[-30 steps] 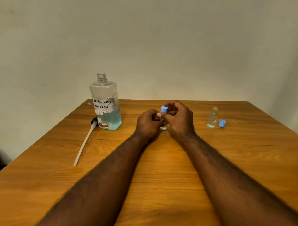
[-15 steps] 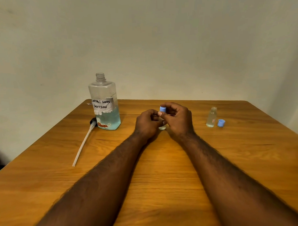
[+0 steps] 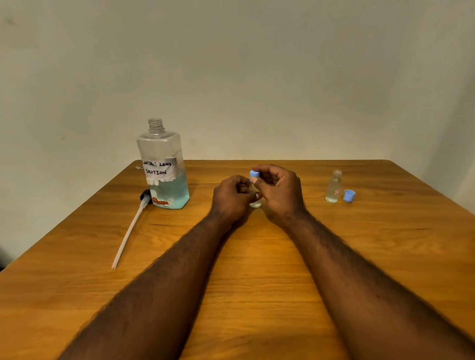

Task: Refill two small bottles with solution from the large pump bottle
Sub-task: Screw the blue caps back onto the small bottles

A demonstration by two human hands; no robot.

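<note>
The small bottle (image 3: 255,205) stands upright on the worktop (image 3: 263,287), midway between the side edges and nearer the far one, long axis vertical, neck up. It is mostly hidden by the left grip (image 3: 233,196) curled round its body, while the right grip (image 3: 279,190) pinches the blue cap (image 3: 254,174) on top. I'd guess the cap is being twisted off: best to hold the body down firmly and turn squarely about that axis, so nothing tips.
</note>
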